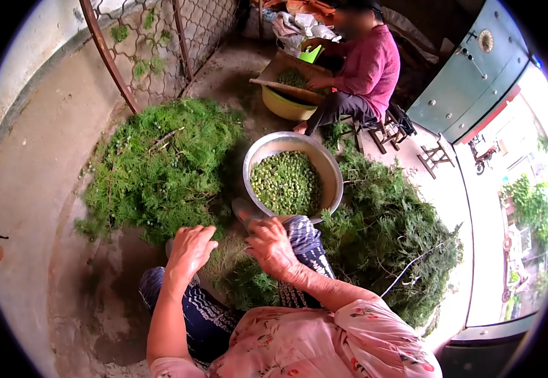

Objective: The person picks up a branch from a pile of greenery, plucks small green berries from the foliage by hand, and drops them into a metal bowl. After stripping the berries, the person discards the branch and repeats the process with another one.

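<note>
Above my lap, my left hand is closed, its fingers curled toward the right. Facing it across a small gap is my right hand, its fingers bent inward near my knee. Anything held in either hand is too small or hidden to make out. Just beyond my right hand stands a round metal basin, partly filled with small green cones or berries. A broad heap of green conifer branches lies on the floor beyond my left hand. More cut branches are piled right of the basin.
Farther back, a person in a pink top sits on a low stool, one hand at a woven tray over a yellow tub. A small wooden stool stands near the blue metal door. Wire mesh fencing leans at the back left.
</note>
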{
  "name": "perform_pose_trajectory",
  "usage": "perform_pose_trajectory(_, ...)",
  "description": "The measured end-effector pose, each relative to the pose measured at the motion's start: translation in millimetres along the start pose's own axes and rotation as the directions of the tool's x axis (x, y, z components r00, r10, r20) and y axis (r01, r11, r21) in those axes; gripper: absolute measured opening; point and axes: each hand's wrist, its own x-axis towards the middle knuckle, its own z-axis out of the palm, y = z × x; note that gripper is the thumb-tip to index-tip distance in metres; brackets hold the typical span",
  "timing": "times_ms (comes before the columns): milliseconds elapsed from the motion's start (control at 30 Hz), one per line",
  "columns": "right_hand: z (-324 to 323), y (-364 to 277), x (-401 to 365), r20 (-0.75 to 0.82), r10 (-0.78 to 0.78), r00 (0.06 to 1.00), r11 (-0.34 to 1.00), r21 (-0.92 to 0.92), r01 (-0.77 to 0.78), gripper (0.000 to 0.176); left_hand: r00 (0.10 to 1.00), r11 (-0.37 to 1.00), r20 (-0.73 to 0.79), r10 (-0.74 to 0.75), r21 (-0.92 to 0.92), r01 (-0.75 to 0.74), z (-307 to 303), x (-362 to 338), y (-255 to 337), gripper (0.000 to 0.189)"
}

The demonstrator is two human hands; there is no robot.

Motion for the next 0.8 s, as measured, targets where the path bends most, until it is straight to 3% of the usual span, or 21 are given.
perform_pose_trajectory(33, 15, -4, 0, 0.076, 0.006, 0.997, 0.999, 0.043, -0.009, 0.03, 0.996, 0.997, -0.059, 0.063, 0.058, -0.06, 12, 6, -12, 0.032)
perform_pose_trajectory(67, 35, -9, -4, 0.17, -0.003, 0.985, 0.994, 0.105, -0.015, 0.028, 0.997, 0.987, 0.079, 0.004, 0.158, -0.016, 10, 19, -12, 0.035)
perform_pose_trajectory(133, 76, -12, -7, 0.306, -0.084, 0.948, 0.979, 0.204, 0.021, 0.019, 0.978, 0.987, -0.145, 0.152, 0.079, -0.142, 45, 27, -39, 0.031)
perform_pose_trajectory(167, 95, -15, -10, 0.376, -0.053, 0.925, 0.957, 0.284, -0.061, 0.02, 0.98, 0.991, 0.184, 0.074, 0.1, -0.093, 5, 29, -17, 0.033)
perform_pose_trajectory(200, 112, -18, -12, 0.445, -0.025, 0.895, 0.93, 0.339, -0.143, 0.022, 0.9, 0.934, -0.272, 0.341, -0.014, -0.358, 35, 20, -43, 0.032)
perform_pose_trajectory(267, 156, -12, -23, 0.547, -0.093, 0.832, 0.883, 0.432, -0.185, 0.028, 0.978, 0.974, 0.035, 0.208, -0.096, -0.204, 46, 35, -47, 0.027)
perform_pose_trajectory(333, 208, -5, -44, 0.437, -0.193, 0.878, 0.947, 0.316, 0.051, 0.03, 0.974, 0.989, 0.175, 0.141, 0.025, -0.148, 61, 35, -51, 0.023)
perform_pose_trajectory(367, 227, 2, -48, 0.49, -0.196, 0.849, 0.949, 0.312, 0.039, 0.03, 0.937, 0.983, 0.345, 0.063, 0.141, -0.118, 47, 34, -41, 0.025)
perform_pose_trajectory(400, 244, 10, -50, 0.583, -0.167, 0.795, 0.946, 0.322, -0.037, 0.03, 0.979, 0.974, 0.013, 0.204, 0.1, -0.204, 64, 17, -51, 0.03)
perform_pose_trajectory(467, 279, 31, -48, 0.723, -0.115, 0.681, 0.946, 0.288, -0.146, 0.029, 0.929, 0.943, -0.207, 0.307, 0.195, -0.269, 78, 4, -57, 0.035)
perform_pose_trajectory(500, 294, 42, -43, 0.772, -0.086, 0.63, 0.946, 0.262, -0.192, 0.029, 0.931, 0.946, -0.204, 0.304, 0.183, -0.269, 70, 3, -55, 0.035)
perform_pose_trajectory(567, 325, 73, -29, 0.832, -0.017, 0.554, 0.938, 0.206, -0.28, 0.029, 0.982, 0.928, -0.02, 0.19, 0.331, -0.173, 44, 7, -48, 0.039)
perform_pose_trajectory(600, 348, 95, -25, 0.831, 0.034, 0.555, 0.92, 0.19, -0.342, 0.029, 0.982, 0.932, -0.017, 0.19, 0.318, -0.175, 37, 7, -49, 0.039)
perform_pose_trajectory(667, 422, 168, -37, 0.718, 0.166, 0.676, 0.85, 0.243, -0.467, 0.029, 0.974, 0.939, -0.147, 0.172, 0.323, -0.117, 28, 7, -55, 0.038)
perform_pose_trajectory(733, 329, 111, 71, 0.587, 0.341, 0.734, 0.856, 0.129, -0.501, 0.038, 0.981, 0.945, -0.121, 0.155, 0.307, -0.112, 21, 7, -57, 0.037)
perform_pose_trajectory(800, 350, 139, 94, 0.23, 0.332, 0.915, 0.921, 0.129, -0.367, 0.035, 0.985, 0.95, -0.096, 0.145, 0.293, -0.111, 19, 10, -57, 0.036)
